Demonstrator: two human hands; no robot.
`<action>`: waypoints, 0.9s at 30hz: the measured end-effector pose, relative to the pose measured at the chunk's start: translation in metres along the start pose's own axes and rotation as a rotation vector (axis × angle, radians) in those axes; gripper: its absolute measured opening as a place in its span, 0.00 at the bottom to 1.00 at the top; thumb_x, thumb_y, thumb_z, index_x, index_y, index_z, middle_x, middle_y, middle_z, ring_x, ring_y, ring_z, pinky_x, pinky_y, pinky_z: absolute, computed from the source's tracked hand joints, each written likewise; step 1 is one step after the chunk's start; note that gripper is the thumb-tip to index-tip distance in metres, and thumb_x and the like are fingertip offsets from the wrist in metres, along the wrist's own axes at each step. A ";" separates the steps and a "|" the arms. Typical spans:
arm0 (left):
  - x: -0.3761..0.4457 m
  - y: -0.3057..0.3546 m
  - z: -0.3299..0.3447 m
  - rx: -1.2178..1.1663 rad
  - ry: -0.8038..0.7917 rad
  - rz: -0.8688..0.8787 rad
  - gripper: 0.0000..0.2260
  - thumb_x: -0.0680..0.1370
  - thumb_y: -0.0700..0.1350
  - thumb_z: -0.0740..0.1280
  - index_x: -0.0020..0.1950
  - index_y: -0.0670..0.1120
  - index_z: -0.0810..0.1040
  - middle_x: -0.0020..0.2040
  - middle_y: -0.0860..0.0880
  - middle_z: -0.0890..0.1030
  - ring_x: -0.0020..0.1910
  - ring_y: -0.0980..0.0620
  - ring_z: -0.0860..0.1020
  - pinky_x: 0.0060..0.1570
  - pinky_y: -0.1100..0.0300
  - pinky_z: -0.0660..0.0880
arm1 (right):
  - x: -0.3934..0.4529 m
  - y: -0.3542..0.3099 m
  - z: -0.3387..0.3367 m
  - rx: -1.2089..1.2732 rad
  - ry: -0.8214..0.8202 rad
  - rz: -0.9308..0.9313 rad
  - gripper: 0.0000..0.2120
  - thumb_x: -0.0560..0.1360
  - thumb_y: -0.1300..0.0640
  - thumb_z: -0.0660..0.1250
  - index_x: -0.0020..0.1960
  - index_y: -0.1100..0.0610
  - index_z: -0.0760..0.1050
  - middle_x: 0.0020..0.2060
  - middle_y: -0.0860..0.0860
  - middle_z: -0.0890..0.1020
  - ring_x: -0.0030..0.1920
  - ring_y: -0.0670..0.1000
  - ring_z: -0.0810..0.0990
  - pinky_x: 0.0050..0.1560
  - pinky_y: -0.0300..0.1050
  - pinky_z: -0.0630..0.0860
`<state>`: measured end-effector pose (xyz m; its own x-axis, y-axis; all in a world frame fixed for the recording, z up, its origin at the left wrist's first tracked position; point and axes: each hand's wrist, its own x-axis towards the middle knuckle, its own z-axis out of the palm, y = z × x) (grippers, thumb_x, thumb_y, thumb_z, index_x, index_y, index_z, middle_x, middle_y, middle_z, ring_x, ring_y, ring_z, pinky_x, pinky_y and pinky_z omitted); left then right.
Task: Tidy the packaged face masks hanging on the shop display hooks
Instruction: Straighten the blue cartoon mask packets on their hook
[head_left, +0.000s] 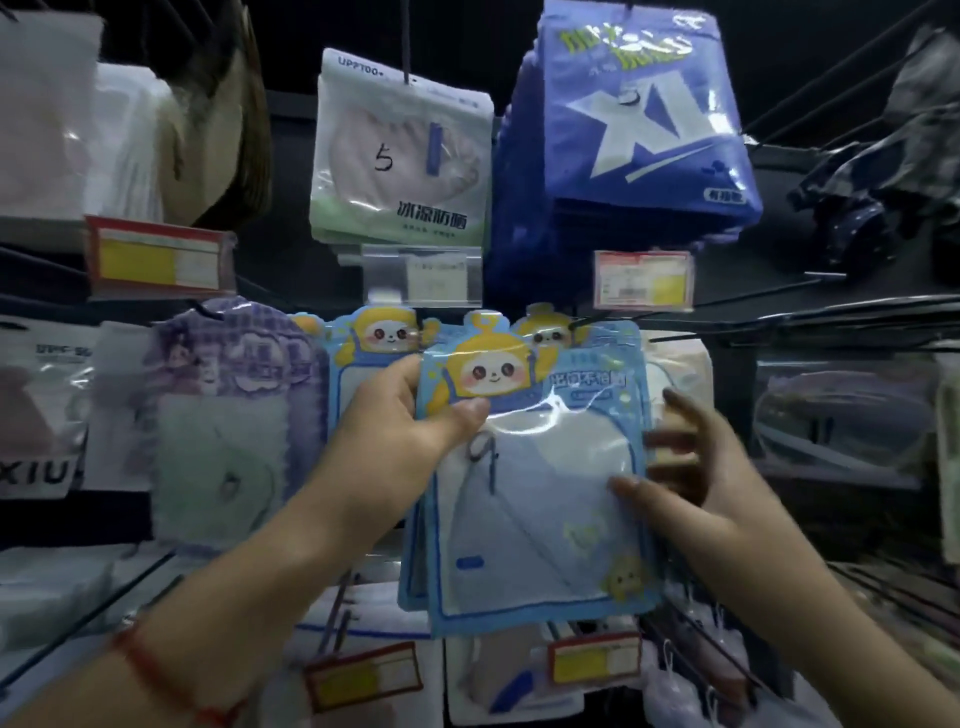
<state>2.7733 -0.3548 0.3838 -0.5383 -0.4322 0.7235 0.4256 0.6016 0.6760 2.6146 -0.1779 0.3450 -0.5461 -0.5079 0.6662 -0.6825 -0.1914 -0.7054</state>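
I hold a light-blue mask pack (535, 493) with a yellow cartoon figure at its top, in front of the middle hook row. My left hand (400, 415) grips its upper left corner, thumb across the front. My right hand (691, 478) clasps the right edge, thumb on the front, fingers behind. More packs of the same kind are stacked behind it. Another such pack (374, 343) hangs just to the left, and one (550, 330) peeks out behind.
Above hang a white-and-green pack (400, 150) marked 5 and a dark blue pack (639, 114). A purple pack (234, 415) hangs at left. Price tags (156, 257) (644, 280) (597, 662) sit on hook ends. Bare black hooks (810, 327) jut out at right.
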 end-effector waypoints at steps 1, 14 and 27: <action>-0.003 -0.003 -0.005 0.006 0.007 0.009 0.07 0.79 0.39 0.70 0.54 0.50 0.81 0.50 0.56 0.86 0.51 0.57 0.84 0.55 0.58 0.77 | 0.002 -0.004 0.003 -0.116 0.050 -0.099 0.36 0.69 0.40 0.74 0.71 0.37 0.61 0.60 0.42 0.77 0.55 0.43 0.80 0.54 0.47 0.79; -0.021 -0.002 -0.068 0.002 -0.039 0.003 0.10 0.76 0.37 0.72 0.54 0.49 0.81 0.49 0.53 0.87 0.50 0.55 0.84 0.50 0.63 0.78 | 0.046 -0.093 0.063 -0.611 -0.197 -0.343 0.19 0.72 0.44 0.73 0.60 0.48 0.78 0.49 0.41 0.78 0.50 0.44 0.77 0.50 0.42 0.73; 0.024 0.045 -0.115 0.842 -0.340 0.131 0.09 0.77 0.56 0.70 0.55 0.59 0.75 0.33 0.50 0.78 0.29 0.57 0.72 0.35 0.57 0.71 | 0.043 -0.106 0.094 -0.900 -0.170 -0.580 0.12 0.77 0.48 0.68 0.59 0.45 0.80 0.52 0.46 0.80 0.51 0.52 0.79 0.50 0.47 0.75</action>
<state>2.8631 -0.4157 0.4479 -0.7652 -0.1855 0.6165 -0.1007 0.9803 0.1701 2.7094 -0.2581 0.4256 0.0021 -0.6618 0.7497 -0.9590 0.2111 0.1891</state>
